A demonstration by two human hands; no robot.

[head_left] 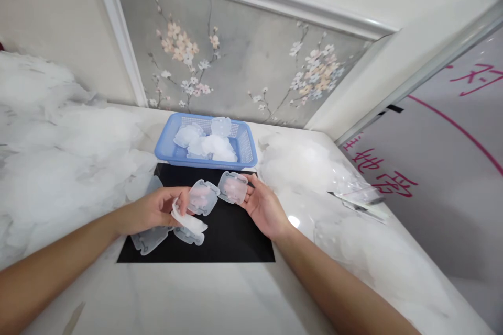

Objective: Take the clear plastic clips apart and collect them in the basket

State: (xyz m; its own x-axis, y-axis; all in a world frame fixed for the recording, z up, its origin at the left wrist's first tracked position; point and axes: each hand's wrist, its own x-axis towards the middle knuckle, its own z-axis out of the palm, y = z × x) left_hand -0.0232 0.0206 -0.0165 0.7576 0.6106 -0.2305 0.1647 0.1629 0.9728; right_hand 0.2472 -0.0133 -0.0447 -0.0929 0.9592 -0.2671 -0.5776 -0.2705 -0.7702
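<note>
Translucent white plastic pieces, flat and rounded-square, lie over a black mat [220, 241] on the tabletop; left hand [151, 212] fingers pinch one [202, 197], right hand [265, 207] fingers grip another [233, 187], near a blue plastic basket [247, 154].

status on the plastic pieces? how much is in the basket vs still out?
Done: a handful of clear pieces sit in the blue basket. In hand: the left hand grips a few pieces, the right hand holds one piece. Left: several on the black mat, plus big heaps on both sides of the counter.
</note>
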